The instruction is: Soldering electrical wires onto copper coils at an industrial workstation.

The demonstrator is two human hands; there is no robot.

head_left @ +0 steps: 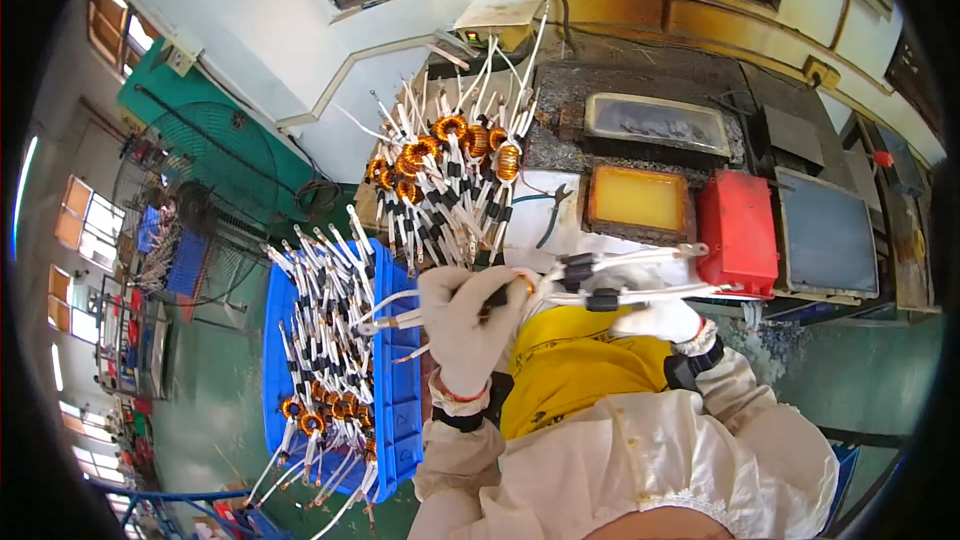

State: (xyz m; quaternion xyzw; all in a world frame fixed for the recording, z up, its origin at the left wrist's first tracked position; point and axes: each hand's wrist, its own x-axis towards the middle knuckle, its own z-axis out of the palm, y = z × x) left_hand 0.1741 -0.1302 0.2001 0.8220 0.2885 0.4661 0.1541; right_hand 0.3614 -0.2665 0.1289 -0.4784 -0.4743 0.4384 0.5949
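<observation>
Both my hands wear white gloves. My left hand (468, 325) is closed around a wire-wound coil. Only a sliver of its copper winding shows between the fingers. White leads (392, 321) with bare metal ends stick out of its left side. More white leads with black sleeves (603, 299) run from it to the right and end in ring terminals (690, 251). My right hand (662, 321) is at these right-hand leads, its fingers closed at the lower one; part of its grip is hidden. Below the hands is a yellow cloth (585, 365) at my waist.
A blue crate (400, 395) of similar coils stands at left. Another heap of coils (450, 155) lies on the bench beyond. Farther right are a tray of yellow liquid (638, 200), a framed pot of greyish content (655, 125), a red box (737, 235) and green-handled pliers (553, 210).
</observation>
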